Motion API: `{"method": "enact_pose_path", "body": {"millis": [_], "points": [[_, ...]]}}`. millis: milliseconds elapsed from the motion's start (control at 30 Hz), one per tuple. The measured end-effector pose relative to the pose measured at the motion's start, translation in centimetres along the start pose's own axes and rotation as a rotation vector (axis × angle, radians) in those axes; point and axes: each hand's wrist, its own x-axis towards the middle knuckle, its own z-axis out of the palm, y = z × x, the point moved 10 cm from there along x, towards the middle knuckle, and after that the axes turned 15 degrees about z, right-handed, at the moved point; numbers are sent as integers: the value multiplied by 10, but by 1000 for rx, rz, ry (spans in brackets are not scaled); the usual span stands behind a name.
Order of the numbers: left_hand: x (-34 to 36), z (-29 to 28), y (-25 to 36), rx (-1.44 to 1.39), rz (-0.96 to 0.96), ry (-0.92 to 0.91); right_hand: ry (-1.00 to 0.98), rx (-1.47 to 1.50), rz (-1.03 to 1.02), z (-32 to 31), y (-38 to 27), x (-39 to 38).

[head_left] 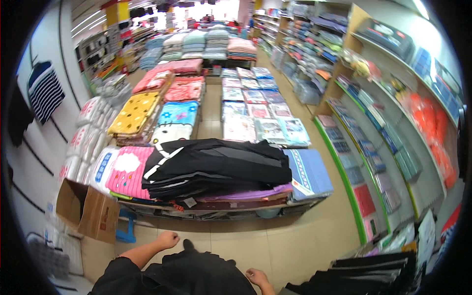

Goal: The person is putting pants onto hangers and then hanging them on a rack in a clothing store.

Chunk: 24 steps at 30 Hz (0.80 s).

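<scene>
My left hand [168, 239] hangs in front of my body over the tiled floor, its fingers curled in and nothing visible in them. Lower and to the right, my right hand [256, 276] hangs by my side with loosely bent fingers slightly apart, holding nothing I can see. Neither hand touches the goods. Ahead of me, a stack of folded black garments [216, 169] with grey panels and white stripes lies across the front of the display table [236, 206]. Beside it are a pink towel [129, 172] on the left and a blue patterned textile [309, 172] on the right.
An open cardboard box [96, 214] and a blue stool [127, 227] stand at the table's left corner. Black folded clothes [359, 273] lie low at the right. Shelves [364, 162] line the right side. Behind the table are a yellow blanket [135, 113] and packaged goods [255, 105].
</scene>
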Motion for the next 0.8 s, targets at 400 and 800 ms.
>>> {"method": "enact_pose_path", "body": {"millis": [400,800], "points": [[-305,124,-249,-912,-1043,153,-126,238,431,94,25,63],[-281,99,-384,-1111,-939,310,-66,264,555,153,-168,19]]}}
